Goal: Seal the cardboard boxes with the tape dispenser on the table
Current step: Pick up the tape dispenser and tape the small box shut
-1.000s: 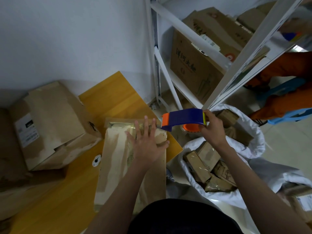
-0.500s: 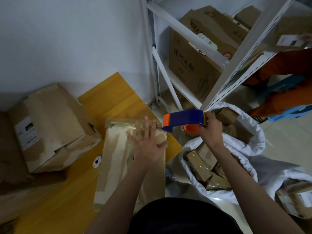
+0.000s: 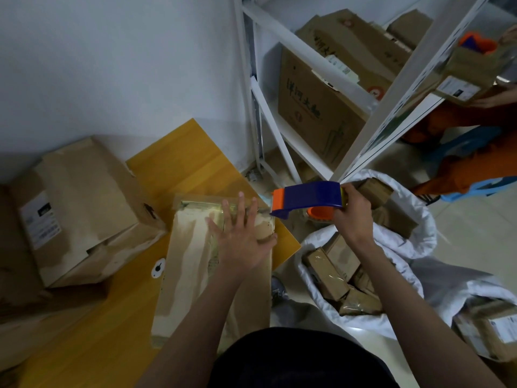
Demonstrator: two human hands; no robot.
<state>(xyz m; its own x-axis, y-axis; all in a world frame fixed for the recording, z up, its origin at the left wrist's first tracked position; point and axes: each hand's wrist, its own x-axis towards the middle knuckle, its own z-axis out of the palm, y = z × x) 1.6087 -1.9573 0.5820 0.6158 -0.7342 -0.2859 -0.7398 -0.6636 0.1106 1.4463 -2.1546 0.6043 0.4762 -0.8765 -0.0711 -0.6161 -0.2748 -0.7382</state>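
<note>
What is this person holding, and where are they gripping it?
The right hand grips the blue tape dispenser at its rear handle end. The left hand holds nothing; it presses flat on the cardboard box.

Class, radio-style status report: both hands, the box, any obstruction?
Left hand flat on long box. Right hand grips tape dispenser at box's far corner. Nothing in the way.
</note>
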